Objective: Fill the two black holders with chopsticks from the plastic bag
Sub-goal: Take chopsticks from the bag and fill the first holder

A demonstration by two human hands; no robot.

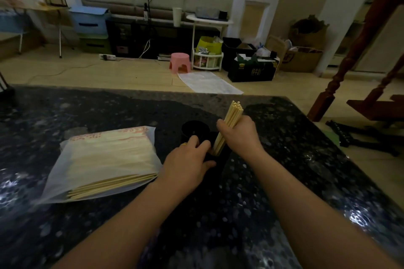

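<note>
1. Work surface: a dark speckled stone tabletop (pixel 240 203) fills the near half of the view, with both forearms reaching over it from the near edge.
2. Supply: a clear plastic bag with red print (pixel 105 164) lies flat at near left. It is packed with pale wooden chopsticks, and several loose ends stick out of its near edge. Judged from its bulk, most of the stock is unused.
3. Left hand (pixel 188 161): the fingers are curled round the near black cylindrical holder (pixel 215 159), steadying it upright at centre. A yellow ring shows on one finger.
4. Right hand (pixel 237 135): clenched round a bundle of pale wooden chopsticks (pixel 229 122), just right of the left hand. The bundle is tilted, upper ends leaning far and right, lower ends inside the mouth of the near holder.
5. Second black cylindrical holder (pixel 193 128): stands just beyond the near one, its mouth open and dark. No chopsticks are visible in it.
6. Progress: judged early. The first bundle is partly seated in the near holder, and the far holder remains to be filled.
7. Background: a pink plastic stool (pixel 179 62) stands on the far floor.
</note>
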